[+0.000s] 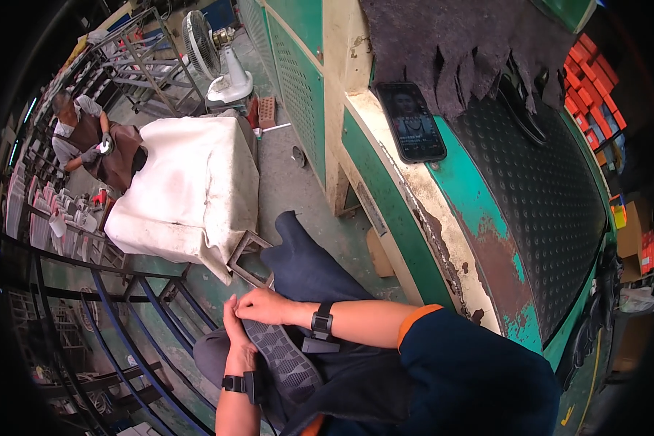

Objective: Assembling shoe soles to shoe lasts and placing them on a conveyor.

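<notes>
My left hand [236, 327] and my right hand [262, 306] meet in front of my lap. The right hand's fingers are curled in against the left hand's fingertips, and whatever is between them, if anything, is too small or hidden to make out. Just under both hands is the patterned grey sole of a shoe [283, 362], turned upward on my lap. Its upper part is hidden. Each wrist wears a black strap with a small box. My dark-trousered leg [309, 254] stretches beyond the right hand.
A green machine [374, 211] with worn paint stands at my right, carrying a phone [409, 123] and a ragged dark cloth [457, 51]. Ahead, a white cloth [185, 185] covers a block. Dark metal rack bars [116, 320] run left. A co-worker [87, 138] sits beyond, near a fan [203, 47].
</notes>
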### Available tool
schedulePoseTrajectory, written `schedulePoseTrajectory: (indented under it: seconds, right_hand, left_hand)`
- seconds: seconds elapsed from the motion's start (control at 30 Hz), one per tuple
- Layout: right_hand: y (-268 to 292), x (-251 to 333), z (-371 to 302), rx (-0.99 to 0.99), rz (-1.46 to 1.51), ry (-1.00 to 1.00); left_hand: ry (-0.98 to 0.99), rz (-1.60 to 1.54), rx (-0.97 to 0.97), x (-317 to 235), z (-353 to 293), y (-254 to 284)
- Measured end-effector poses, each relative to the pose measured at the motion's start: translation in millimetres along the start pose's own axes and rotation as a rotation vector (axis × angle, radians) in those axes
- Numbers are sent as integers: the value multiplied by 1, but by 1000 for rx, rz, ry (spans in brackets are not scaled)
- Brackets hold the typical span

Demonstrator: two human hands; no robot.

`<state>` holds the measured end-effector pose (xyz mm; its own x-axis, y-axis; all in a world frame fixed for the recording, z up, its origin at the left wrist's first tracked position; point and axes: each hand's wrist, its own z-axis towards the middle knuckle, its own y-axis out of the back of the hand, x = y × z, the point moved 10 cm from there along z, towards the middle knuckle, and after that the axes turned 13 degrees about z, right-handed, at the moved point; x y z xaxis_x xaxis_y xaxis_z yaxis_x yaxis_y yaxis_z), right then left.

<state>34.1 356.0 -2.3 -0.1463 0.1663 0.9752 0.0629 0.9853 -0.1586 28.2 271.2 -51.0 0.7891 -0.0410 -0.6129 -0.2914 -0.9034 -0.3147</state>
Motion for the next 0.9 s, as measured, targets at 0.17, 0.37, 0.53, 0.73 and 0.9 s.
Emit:
schedulePoseTrajectory:
  seconds: [0.17,0.37,0.53,0.73,0.9]
  right_hand:
    - [-14,15,-12,-56,14,67]
    - [-22,39,-31,-89,24,240]
    - [-25,49,-38,-80,23,281]
    - [-28,57,-44,-66,12,278]
    - [-33,60,-47,-35,24,269]
  left_hand:
    - [-51,-93,-30,5,-13,13]
    - [-333,96,-173,-15,-37,33]
    - [-377,136,-155,-27,-57,13]
    - [-383,234,-77,-26,-59,8]
    - [-404,199,33,-28,-67,-9]
